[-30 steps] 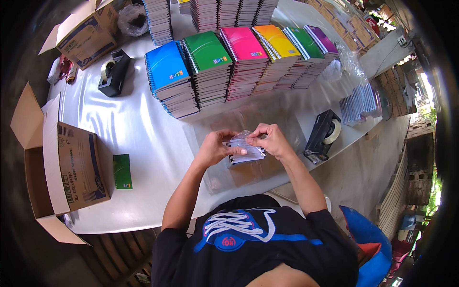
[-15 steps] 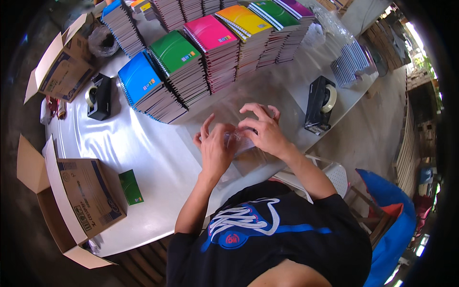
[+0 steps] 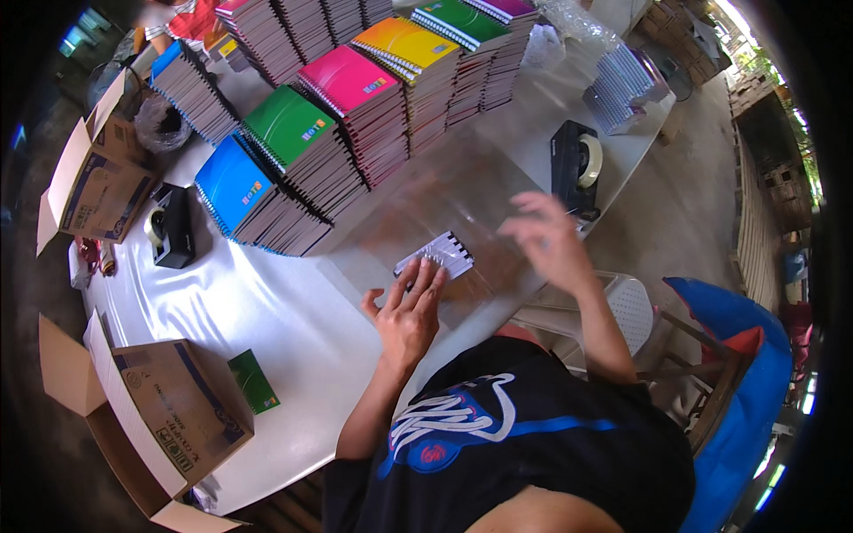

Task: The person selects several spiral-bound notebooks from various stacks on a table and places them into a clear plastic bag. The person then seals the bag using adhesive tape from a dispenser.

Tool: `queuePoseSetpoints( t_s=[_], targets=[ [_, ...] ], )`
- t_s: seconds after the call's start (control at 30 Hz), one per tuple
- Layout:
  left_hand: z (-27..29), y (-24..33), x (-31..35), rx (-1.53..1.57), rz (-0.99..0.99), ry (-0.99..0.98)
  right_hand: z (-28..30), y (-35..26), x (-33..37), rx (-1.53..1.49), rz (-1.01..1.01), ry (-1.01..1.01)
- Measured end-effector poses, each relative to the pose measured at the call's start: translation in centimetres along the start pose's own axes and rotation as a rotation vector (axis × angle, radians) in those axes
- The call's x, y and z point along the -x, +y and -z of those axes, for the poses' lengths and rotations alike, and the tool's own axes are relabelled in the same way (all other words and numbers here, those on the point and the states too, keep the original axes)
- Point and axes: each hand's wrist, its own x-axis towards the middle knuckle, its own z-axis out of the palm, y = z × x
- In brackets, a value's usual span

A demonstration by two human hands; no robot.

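We had the pad [image 3: 455, 254] on the counter [image 3: 311, 364], its long axis seemingly rising rightward, beneath our left hand [image 3: 409, 313], fingers unclenched; our right hand [image 3: 553, 242], fingers apart, hung farther off, rightward.

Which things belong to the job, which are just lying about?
In the job:
white bundle, under left hand
clear sheet beneath it
probably right tape dispenser, near right hand; notebook stacks

Seemingly lying about:
green card
left tape dispenser
white chair

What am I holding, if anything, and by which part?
Nothing looks held: your left grip only rests on the near side of the small white bundle; your blurred right grip appears open and empty.
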Motion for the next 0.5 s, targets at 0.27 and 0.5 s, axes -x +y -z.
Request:
queuePoseSetpoints(
  t_s=[0.27,0.5],
  targets=[
    [-0.5,-0.5,0.2,0.037,-0.078,0.064,4.9,12.6,0.9,-0.295,-1.035,0.333],
    [-0.1,-0.6,-0.3,0.219,0.019,0.054,4.4,15.3,4.0,-1.085,-0.88,0.528]
  ],
)
